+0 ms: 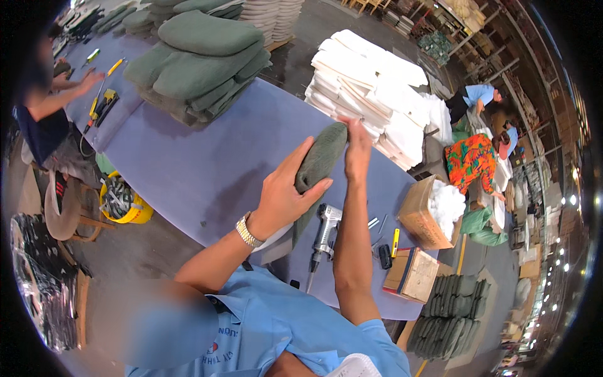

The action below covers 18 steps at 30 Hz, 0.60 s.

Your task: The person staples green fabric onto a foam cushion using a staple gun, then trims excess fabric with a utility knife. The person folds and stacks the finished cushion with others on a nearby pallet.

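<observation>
Between my two hands a grey-green fabric-covered cushion [323, 154] is held up on edge above the table. My left hand [281, 191], with a metal watch on its wrist, grips its near left side, thumb on one face and fingers on the other. My right hand [358, 151] holds the far right edge; some of its fingers are hidden behind the cushion. Loose fabric hangs below it, close to my body. A silver air staple gun [326, 229] lies on the table just under my forearms.
Stacked green cushions [204, 63] stand on the blue-covered table [226, 151]. Beyond its edge rises a white foam pile [370, 88]. To the right are a box of white stuffing [418, 210], a smaller carton [411, 273] and a yellow cutter [395, 242]. A co-worker [47, 107] is at the left.
</observation>
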Motion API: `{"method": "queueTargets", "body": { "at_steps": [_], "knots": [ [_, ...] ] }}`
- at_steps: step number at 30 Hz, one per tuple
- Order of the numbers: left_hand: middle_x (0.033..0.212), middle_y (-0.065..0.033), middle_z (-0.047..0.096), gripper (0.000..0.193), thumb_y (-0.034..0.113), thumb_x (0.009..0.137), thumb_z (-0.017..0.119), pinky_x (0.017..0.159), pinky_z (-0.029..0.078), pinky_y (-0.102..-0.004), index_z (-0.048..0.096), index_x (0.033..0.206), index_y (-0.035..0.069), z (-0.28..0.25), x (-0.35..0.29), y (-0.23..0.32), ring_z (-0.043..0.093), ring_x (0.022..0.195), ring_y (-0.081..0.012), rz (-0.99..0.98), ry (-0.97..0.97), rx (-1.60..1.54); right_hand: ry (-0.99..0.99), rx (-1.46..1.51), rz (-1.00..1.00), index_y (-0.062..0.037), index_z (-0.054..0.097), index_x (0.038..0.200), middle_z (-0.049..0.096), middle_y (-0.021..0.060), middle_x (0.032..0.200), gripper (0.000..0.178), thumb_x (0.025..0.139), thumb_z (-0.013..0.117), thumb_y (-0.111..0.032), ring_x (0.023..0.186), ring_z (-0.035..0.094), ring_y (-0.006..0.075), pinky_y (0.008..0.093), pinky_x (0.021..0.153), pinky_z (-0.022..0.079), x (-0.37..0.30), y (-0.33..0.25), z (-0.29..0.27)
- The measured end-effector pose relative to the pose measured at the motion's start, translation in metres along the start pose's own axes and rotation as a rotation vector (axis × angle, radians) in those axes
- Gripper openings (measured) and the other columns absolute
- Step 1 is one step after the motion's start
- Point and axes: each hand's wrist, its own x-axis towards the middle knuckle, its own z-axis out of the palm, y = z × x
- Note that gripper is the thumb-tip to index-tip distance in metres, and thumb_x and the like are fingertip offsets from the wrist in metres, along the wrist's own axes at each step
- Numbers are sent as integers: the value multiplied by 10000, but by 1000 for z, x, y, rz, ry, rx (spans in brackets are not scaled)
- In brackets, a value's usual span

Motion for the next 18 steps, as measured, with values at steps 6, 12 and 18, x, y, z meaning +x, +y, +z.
{"method": "queueTargets", "body": {
  "at_steps": [6,12,18],
  "knots": [
    [1319,-236,664,724,279,882,802,1001,520,-378,502,1479,0,5,10,-16,685,1182,-317,-22,-12,-69,-181,119,-226,29,778,894,728,90,812,634,1094,438,-468,748,614,162,320,745,485,12,-56,24],
    [1260,-266,677,593,346,983,669,955,537,-410,531,1447,4,-42,-69,-82,695,1140,-355,-301,-263,103,-131,94,-127,19,750,759,667,70,682,696,1086,404,-489,668,579,134,295,648,442,21,-44,26],
    [1152,-231,720,465,322,1030,612,890,552,-399,608,1344,-21,-35,-88,-87,726,1054,-346,-346,-132,52,-97,178,-136,14,733,757,708,72,768,570,1071,476,-386,749,597,130,288,713,447,29,-27,15]
  ]
}}
